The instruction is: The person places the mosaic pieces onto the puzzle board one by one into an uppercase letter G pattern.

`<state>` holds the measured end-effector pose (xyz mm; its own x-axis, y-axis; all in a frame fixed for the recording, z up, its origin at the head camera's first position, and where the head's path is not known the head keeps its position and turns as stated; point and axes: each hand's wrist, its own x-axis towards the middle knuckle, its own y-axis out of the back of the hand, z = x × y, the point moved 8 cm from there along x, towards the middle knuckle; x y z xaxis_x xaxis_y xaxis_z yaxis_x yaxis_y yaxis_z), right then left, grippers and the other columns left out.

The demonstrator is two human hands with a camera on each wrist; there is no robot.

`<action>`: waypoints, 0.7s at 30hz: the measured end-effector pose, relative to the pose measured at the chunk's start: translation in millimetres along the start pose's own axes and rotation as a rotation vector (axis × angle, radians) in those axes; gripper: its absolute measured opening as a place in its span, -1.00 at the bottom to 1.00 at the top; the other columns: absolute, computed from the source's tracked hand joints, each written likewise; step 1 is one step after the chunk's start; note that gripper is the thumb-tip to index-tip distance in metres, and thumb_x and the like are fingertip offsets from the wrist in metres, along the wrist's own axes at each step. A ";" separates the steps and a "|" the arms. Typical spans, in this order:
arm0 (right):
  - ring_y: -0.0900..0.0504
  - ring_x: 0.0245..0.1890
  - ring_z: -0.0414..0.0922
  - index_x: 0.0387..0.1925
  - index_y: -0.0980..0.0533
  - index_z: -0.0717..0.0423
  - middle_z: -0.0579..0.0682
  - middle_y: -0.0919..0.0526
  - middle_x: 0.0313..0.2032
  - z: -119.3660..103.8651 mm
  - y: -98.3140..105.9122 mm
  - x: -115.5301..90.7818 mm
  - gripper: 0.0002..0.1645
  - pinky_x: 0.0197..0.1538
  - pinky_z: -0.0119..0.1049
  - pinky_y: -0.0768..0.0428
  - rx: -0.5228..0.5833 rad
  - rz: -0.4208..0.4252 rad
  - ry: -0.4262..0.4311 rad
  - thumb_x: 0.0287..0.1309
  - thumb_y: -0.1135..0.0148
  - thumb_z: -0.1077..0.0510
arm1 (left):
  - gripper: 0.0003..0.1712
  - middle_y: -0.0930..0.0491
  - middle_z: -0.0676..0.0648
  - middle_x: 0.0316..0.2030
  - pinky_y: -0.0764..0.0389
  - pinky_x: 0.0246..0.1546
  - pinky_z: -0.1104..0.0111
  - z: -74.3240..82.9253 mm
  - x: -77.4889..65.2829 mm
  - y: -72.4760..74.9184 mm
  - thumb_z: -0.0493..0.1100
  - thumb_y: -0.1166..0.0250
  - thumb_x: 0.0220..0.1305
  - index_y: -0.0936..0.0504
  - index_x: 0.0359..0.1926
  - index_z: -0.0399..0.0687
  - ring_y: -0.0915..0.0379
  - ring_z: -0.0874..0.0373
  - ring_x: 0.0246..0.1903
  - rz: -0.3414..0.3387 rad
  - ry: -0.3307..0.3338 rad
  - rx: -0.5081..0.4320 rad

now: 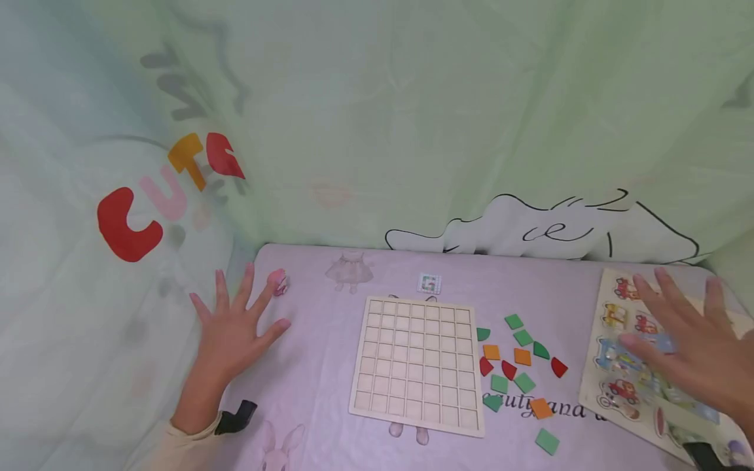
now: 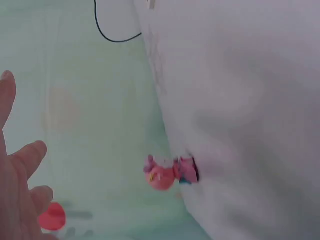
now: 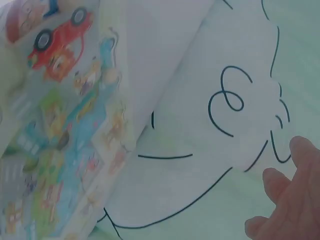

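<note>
My left hand (image 1: 232, 337) hovers over the left side of the table with its fingers spread and nothing held. Just beyond its fingertips stands a small pink figurine (image 1: 279, 282), which shows a round pink head in the left wrist view (image 2: 161, 177). My right hand (image 1: 698, 347), also spread and holding nothing, is above a picture puzzle board (image 1: 595, 386) with cars and animals, hiding part of it. Between the hands lies a pale wooden grid board (image 1: 417, 366) with bare square cells. Beside it are scattered orange squares (image 1: 522, 356), green squares (image 1: 548, 441) and red quarter-round pieces (image 1: 559, 367).
A small patterned card (image 1: 429, 283) lies behind the grid board. The table (image 1: 318, 366) has a pale printed cloth. Green fabric (image 1: 377, 131) hangs along the back edge, and another hanging sheet with coloured letters (image 1: 129, 226) is on the left.
</note>
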<state>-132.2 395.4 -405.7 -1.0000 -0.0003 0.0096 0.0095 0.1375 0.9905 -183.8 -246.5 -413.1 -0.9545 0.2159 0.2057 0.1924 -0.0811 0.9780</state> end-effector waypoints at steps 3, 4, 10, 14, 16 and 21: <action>0.86 0.44 0.32 0.62 0.41 -0.15 0.09 0.61 0.58 -10.4 -4.0 5.9 0.27 0.09 0.68 0.71 -0.017 -0.003 0.022 0.25 -0.07 -0.50 | -0.08 0.12 -0.07 0.65 0.31 0.23 -0.65 12.5 4.4 -4.9 0.51 -0.04 0.33 -0.16 0.59 0.30 0.35 -0.51 0.56 0.003 -0.014 -0.029; 0.82 0.46 0.34 0.62 0.41 -0.15 0.09 0.60 0.58 -14.4 -6.4 8.7 0.26 0.09 0.69 0.68 -0.015 -0.013 0.026 0.26 -0.06 -0.50 | -0.09 0.10 -0.06 0.65 0.31 0.24 -0.64 17.5 5.9 -6.7 0.50 -0.05 0.34 -0.18 0.58 0.29 0.34 -0.48 0.57 0.003 -0.018 -0.051; 0.47 0.57 0.37 0.64 0.36 -0.20 0.22 0.27 0.63 -42.4 -19.0 29.1 0.16 0.25 0.68 0.50 0.073 -0.056 0.119 0.35 -0.08 -0.39 | -0.18 0.01 -0.06 0.63 0.25 0.36 -0.54 51.9 18.0 -26.0 0.37 -0.05 0.43 -0.15 0.60 0.26 0.24 -0.29 0.61 0.023 -0.053 -0.215; 0.10 0.54 0.46 0.64 0.31 -0.21 0.36 -0.02 0.57 -59.2 -30.7 44.3 0.14 0.30 0.65 0.04 0.106 -0.132 0.139 0.34 -0.05 -0.44 | -0.26 -0.12 -0.08 0.59 -0.01 0.43 -0.39 74.4 25.9 -40.8 0.24 -0.05 0.50 -0.21 0.58 0.13 0.02 -0.29 0.56 0.029 -0.073 -0.386; -0.13 0.46 0.49 0.65 0.27 -0.21 0.43 -0.16 0.50 -66.3 -37.2 51.1 0.12 0.20 0.59 -0.25 0.116 -0.168 0.145 0.34 -0.03 -0.46 | -0.31 -0.18 -0.07 0.57 -0.10 0.47 -0.28 83.5 28.6 -49.5 0.19 -0.05 0.53 -0.26 0.55 0.09 -0.05 -0.26 0.55 0.006 -0.072 -0.499; -0.53 0.20 0.41 0.62 0.00 -0.05 0.40 -0.51 0.29 -78.4 -51.0 63.1 -0.06 -0.03 0.36 -0.57 0.160 -0.217 0.167 0.44 0.06 -0.39 | -0.41 -0.31 -0.06 0.51 -0.16 0.53 -0.02 98.7 34.9 -73.9 0.12 -0.04 0.57 -0.38 0.49 0.03 -0.16 -0.06 0.54 -0.078 -0.040 -0.781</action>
<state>-195.6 310.7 -444.8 -0.9644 -0.2074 -0.1639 -0.2175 0.2701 0.9380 -208.9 -137.0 -474.7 -0.9470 0.2824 0.1533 -0.1046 -0.7220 0.6839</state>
